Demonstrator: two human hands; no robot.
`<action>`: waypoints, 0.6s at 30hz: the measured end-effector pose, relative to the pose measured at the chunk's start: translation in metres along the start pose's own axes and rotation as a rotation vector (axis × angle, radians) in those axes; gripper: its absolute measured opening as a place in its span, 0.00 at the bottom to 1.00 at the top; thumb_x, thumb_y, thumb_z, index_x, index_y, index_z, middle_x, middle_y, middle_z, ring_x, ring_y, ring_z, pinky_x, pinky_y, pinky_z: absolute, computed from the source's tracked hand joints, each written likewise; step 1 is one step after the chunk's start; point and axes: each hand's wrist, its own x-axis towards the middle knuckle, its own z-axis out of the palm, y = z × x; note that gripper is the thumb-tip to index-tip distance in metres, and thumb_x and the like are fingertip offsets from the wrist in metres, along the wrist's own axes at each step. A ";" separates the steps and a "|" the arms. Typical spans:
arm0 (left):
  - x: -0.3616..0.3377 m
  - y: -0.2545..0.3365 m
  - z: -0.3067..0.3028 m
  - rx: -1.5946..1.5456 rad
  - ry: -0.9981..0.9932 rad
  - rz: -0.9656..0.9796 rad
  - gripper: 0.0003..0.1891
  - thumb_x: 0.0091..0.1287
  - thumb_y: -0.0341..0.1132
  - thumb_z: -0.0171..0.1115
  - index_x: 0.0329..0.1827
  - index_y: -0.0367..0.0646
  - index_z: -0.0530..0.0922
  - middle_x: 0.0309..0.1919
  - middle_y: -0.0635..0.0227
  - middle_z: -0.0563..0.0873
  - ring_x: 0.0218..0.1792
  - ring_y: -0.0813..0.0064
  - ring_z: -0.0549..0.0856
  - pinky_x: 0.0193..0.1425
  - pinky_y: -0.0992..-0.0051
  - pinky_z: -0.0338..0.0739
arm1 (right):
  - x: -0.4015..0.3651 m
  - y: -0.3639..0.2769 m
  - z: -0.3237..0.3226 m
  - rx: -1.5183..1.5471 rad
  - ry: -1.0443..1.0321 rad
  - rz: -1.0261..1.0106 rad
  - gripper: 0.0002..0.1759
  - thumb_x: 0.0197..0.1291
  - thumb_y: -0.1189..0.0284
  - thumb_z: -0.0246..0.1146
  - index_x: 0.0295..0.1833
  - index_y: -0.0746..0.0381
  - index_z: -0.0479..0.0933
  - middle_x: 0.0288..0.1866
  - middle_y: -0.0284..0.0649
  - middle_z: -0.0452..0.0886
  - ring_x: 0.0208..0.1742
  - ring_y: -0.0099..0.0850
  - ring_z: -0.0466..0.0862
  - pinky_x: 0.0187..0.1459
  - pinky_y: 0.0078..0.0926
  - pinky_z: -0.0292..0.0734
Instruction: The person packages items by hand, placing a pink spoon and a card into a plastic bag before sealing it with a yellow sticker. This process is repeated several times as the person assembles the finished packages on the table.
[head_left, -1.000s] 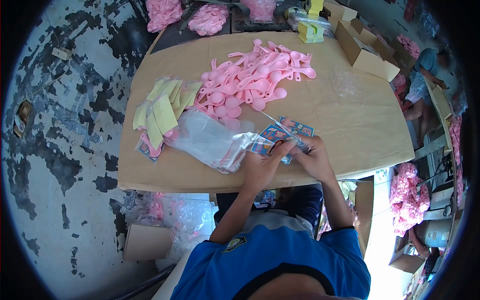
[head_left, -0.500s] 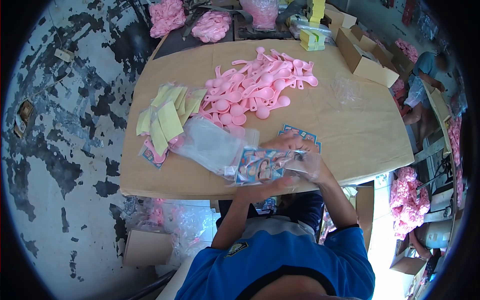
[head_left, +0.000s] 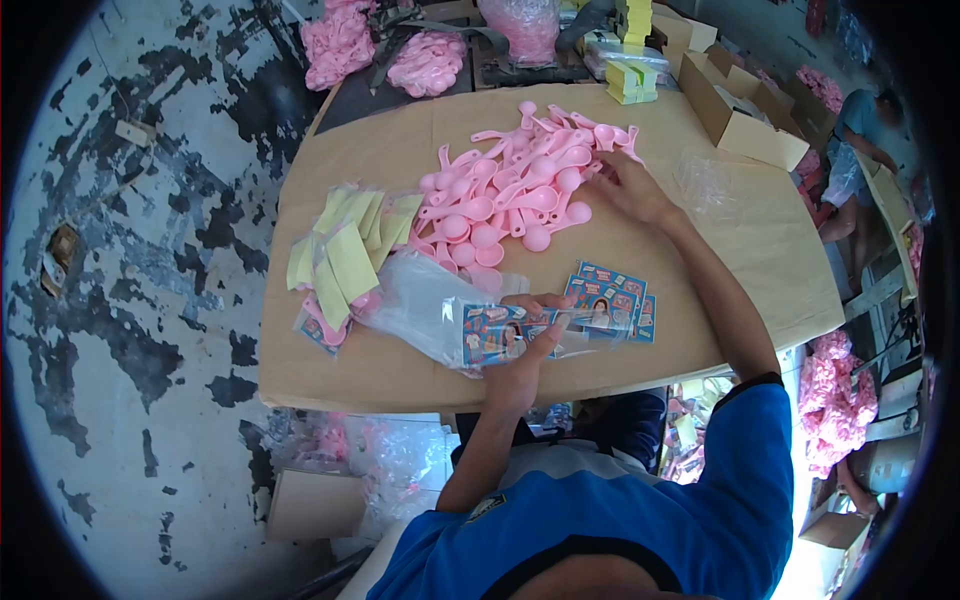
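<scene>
My left hand (head_left: 527, 350) is closed on a clear plastic bag with a blue printed card (head_left: 490, 335) inside, held low over the near part of the table. My right hand (head_left: 632, 188) reaches to the right edge of a heap of pink plastic spoons (head_left: 535, 170). Its fingers are apart at the outermost spoons, and no spoon is visibly lifted. More blue printed cards (head_left: 606, 290) lie just right of my left hand, partly under the bag's clear end. Flat clear bags (head_left: 415, 300) are stacked to the left of it.
Pale yellow strips (head_left: 345, 255) lie over bagged spoons at the table's left. Yellow bundles (head_left: 630, 82) and an open cardboard box (head_left: 740, 110) stand at the back right. Pink bags (head_left: 428, 62) sit behind the table. Another person (head_left: 862, 150) works at the far right.
My right hand has left the bag and moved forward to the spoon heap. My left hand still holds the bag and card, and the loose cards beside it are now more exposed.
</scene>
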 end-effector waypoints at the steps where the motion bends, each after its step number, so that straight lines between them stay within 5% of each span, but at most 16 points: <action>1: 0.002 0.000 0.000 -0.001 -0.013 0.005 0.17 0.61 0.15 0.59 0.49 0.44 0.69 0.52 0.54 0.80 0.62 0.58 0.77 0.69 0.54 0.69 | 0.003 0.002 0.001 0.030 -0.044 0.021 0.14 0.65 0.66 0.61 0.51 0.64 0.80 0.37 0.40 0.83 0.36 0.27 0.79 0.42 0.28 0.75; 3: 0.002 0.001 0.004 -0.024 0.007 0.008 0.17 0.62 0.16 0.59 0.50 0.44 0.69 0.52 0.54 0.80 0.62 0.56 0.77 0.69 0.53 0.69 | 0.002 0.004 0.003 0.092 -0.139 0.083 0.14 0.65 0.66 0.61 0.50 0.65 0.80 0.38 0.41 0.83 0.38 0.31 0.81 0.44 0.31 0.76; 8: 0.000 -0.003 0.000 -0.035 0.039 0.099 0.21 0.62 0.22 0.63 0.56 0.47 0.67 0.56 0.53 0.78 0.62 0.52 0.76 0.67 0.51 0.70 | -0.008 -0.018 -0.034 0.058 0.070 0.074 0.12 0.63 0.73 0.60 0.51 0.61 0.78 0.34 0.48 0.83 0.33 0.37 0.83 0.40 0.35 0.77; 11: 0.000 -0.001 -0.001 -0.007 0.054 0.155 0.25 0.64 0.28 0.64 0.62 0.49 0.65 0.61 0.52 0.76 0.63 0.51 0.75 0.66 0.49 0.70 | -0.023 -0.039 -0.070 -0.031 0.182 0.044 0.12 0.64 0.75 0.58 0.52 0.64 0.76 0.33 0.43 0.84 0.33 0.31 0.82 0.40 0.29 0.77; 14: 0.006 0.009 0.000 -0.054 0.105 0.168 0.28 0.65 0.30 0.63 0.67 0.50 0.62 0.65 0.49 0.72 0.65 0.52 0.73 0.68 0.51 0.68 | -0.025 -0.045 -0.087 0.457 0.138 0.008 0.09 0.65 0.76 0.58 0.49 0.66 0.75 0.34 0.36 0.83 0.35 0.23 0.81 0.40 0.23 0.76; 18: 0.019 0.031 0.012 -0.067 0.199 0.294 0.28 0.64 0.28 0.65 0.65 0.46 0.63 0.64 0.47 0.72 0.67 0.51 0.71 0.71 0.52 0.65 | -0.040 -0.077 -0.085 0.702 -0.013 -0.078 0.06 0.67 0.77 0.57 0.46 0.67 0.75 0.36 0.33 0.82 0.39 0.17 0.80 0.42 0.20 0.75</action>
